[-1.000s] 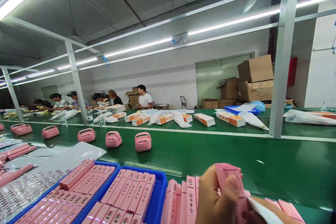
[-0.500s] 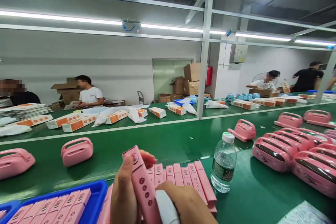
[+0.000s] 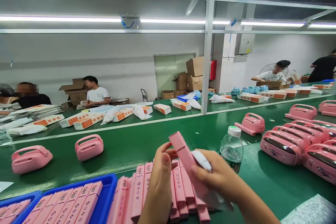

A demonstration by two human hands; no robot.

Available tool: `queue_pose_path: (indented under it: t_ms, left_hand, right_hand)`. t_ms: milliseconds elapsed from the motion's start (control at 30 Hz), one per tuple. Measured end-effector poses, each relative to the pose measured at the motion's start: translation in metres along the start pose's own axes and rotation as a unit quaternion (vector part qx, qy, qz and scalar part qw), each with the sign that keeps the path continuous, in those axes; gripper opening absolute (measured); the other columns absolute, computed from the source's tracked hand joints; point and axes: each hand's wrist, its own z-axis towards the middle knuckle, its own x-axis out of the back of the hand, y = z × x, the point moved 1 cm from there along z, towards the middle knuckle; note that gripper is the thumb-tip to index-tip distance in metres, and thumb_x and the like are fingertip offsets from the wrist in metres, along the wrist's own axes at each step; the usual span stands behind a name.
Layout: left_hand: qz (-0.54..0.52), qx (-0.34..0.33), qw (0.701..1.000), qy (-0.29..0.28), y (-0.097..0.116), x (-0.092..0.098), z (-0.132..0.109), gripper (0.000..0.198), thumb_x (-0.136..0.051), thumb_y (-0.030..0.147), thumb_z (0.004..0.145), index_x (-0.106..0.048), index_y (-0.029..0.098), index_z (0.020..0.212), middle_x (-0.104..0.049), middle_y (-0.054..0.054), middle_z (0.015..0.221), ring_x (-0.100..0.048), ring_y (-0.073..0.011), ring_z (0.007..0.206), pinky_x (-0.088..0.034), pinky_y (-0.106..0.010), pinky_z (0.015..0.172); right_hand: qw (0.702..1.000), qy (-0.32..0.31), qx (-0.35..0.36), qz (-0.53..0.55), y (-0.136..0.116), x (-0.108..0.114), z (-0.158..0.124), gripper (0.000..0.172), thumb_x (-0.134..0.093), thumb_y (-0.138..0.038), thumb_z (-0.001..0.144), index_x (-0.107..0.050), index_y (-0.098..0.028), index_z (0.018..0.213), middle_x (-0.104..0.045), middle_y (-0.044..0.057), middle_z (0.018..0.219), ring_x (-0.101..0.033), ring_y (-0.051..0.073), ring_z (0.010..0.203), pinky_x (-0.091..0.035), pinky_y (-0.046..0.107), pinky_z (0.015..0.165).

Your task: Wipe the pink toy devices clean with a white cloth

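Note:
A long pink plastic bar (image 3: 186, 155) is tilted up in front of me, its plain side towards me. My right hand (image 3: 217, 173) grips its lower part together with a white cloth (image 3: 202, 160), whose blurred loose end hangs below. Fingers of my left hand (image 3: 160, 178) curl against the bar's upper left edge, partly behind it, while the thumb stands off its face. Under both hands several similar pink bars with round buttons (image 3: 138, 190) lie side by side. To the left, a blue tray (image 3: 111, 185) holds more of them.
A water bottle (image 3: 232, 148) stands just beyond my right hand. Pink handled housings (image 3: 282, 147) crowd the right, and two others (image 3: 89, 148) sit at left on the green bench (image 3: 168, 126). Behind a low divider lie orange-and-white boxes (image 3: 89, 120); co-workers (image 3: 97, 92) sit beyond.
The pink bar has been turned, so its buttons no longer face me, and moved up and right. My left thumb has come off its face. The view has shifted slightly.

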Motion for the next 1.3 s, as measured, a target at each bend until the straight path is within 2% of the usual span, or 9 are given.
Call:
queue_pose_path:
  t_ms: [133, 233, 300, 433, 500, 600, 900, 1133, 1300]
  left_hand:
    - [0.082, -0.008, 0.996, 0.018, 0.003, 0.011, 0.007, 0.059, -0.039, 0.068, 0.082, -0.049, 0.018, 0.112, -0.058, -0.013, 0.109, -0.047, -0.0305, 0.112, -0.033, -0.048, 0.094]
    - [0.195, -0.006, 0.980, 0.039, 0.002, 0.026, 0.013, 0.049, -0.044, 0.059, 0.084, -0.052, 0.019, 0.110, -0.056, -0.012, 0.116, -0.046, -0.0292, 0.115, -0.032, -0.044, 0.097]
    - [0.342, -0.009, 0.939, 0.027, -0.002, 0.036, 0.017, 0.047, -0.041, 0.052, 0.086, -0.051, 0.017, 0.115, -0.053, -0.013, 0.122, -0.044, -0.0276, 0.117, -0.033, -0.042, 0.098]
    - [0.603, 0.016, 0.797, -0.018, -0.014, 0.050, 0.022, 0.053, -0.042, 0.040, 0.085, -0.050, 0.004, 0.122, -0.048, -0.023, 0.125, -0.038, -0.0359, 0.122, -0.030, -0.048, 0.100]
    - [0.641, 0.039, 0.766, -0.022, -0.020, 0.051, 0.021, 0.053, -0.049, 0.035, 0.081, -0.052, 0.001, 0.122, -0.046, -0.028, 0.127, -0.032, -0.0422, 0.126, -0.025, -0.054, 0.102]
    - [0.672, 0.065, 0.736, -0.046, -0.028, 0.047, 0.020, 0.056, -0.051, 0.033, 0.080, -0.049, 0.003, 0.127, -0.039, -0.028, 0.135, -0.026, -0.0418, 0.130, -0.023, -0.054, 0.104]
    - [0.697, 0.103, 0.704, -0.086, -0.051, 0.043, 0.020, 0.064, -0.051, 0.032, 0.078, -0.038, 0.007, 0.135, -0.028, -0.023, 0.144, -0.018, -0.0370, 0.134, -0.017, -0.051, 0.109]
    - [0.675, 0.095, 0.727, -0.085, -0.048, 0.044, 0.017, 0.062, -0.044, 0.037, 0.081, -0.039, 0.008, 0.135, -0.028, -0.021, 0.144, -0.018, -0.0355, 0.134, -0.016, -0.052, 0.109]
    - [0.654, 0.072, 0.750, -0.069, -0.057, 0.037, 0.019, 0.062, -0.036, 0.042, 0.086, -0.033, 0.010, 0.139, -0.019, -0.015, 0.149, -0.006, -0.0287, 0.138, -0.011, -0.052, 0.110]
  right_hand:
    - [0.991, 0.078, -0.060, -0.090, 0.027, 0.016, 0.008, 0.031, -0.037, -0.046, 0.079, -0.034, -0.018, 0.065, -0.041, -0.001, 0.066, -0.032, 0.013, 0.063, -0.025, 0.026, 0.058]
    - [0.981, 0.083, -0.097, -0.145, 0.036, 0.007, 0.014, 0.028, -0.040, -0.042, 0.079, -0.038, -0.018, 0.064, -0.050, 0.001, 0.067, -0.037, 0.014, 0.062, -0.025, 0.027, 0.059]
    - [0.979, 0.050, -0.108, -0.163, 0.039, -0.007, 0.019, 0.021, -0.043, -0.035, 0.076, -0.043, -0.018, 0.063, -0.054, 0.001, 0.066, -0.041, 0.013, 0.059, -0.025, 0.026, 0.056]
    - [0.972, -0.012, -0.117, -0.204, 0.048, -0.036, 0.026, 0.012, -0.048, -0.025, 0.067, -0.049, -0.017, 0.059, -0.058, 0.002, 0.063, -0.043, 0.013, 0.056, -0.020, 0.025, 0.052]
    - [0.965, -0.023, -0.131, -0.224, 0.055, -0.044, 0.028, 0.011, -0.050, -0.025, 0.068, -0.054, -0.016, 0.063, -0.060, 0.004, 0.066, -0.045, 0.013, 0.057, -0.021, 0.025, 0.052]
    - [0.956, -0.035, -0.151, -0.249, 0.063, -0.049, 0.030, 0.015, -0.048, -0.025, 0.073, -0.058, -0.014, 0.069, -0.062, 0.005, 0.070, -0.049, 0.014, 0.059, -0.022, 0.024, 0.052]
    - [0.954, -0.090, -0.144, -0.247, 0.071, -0.061, 0.034, 0.032, -0.043, -0.040, 0.086, -0.060, -0.015, 0.077, -0.067, 0.008, 0.082, -0.058, 0.022, 0.072, -0.024, 0.027, 0.056]
    - [0.962, -0.108, -0.107, -0.226, 0.082, -0.066, 0.034, 0.031, -0.037, -0.036, 0.087, -0.059, -0.016, 0.077, -0.065, 0.009, 0.086, -0.056, 0.025, 0.077, -0.029, 0.031, 0.064]
    - [0.969, -0.094, -0.081, -0.213, 0.083, -0.059, 0.035, 0.031, -0.036, -0.038, 0.087, -0.058, -0.019, 0.078, -0.066, 0.008, 0.090, -0.057, 0.025, 0.082, -0.034, 0.032, 0.070]
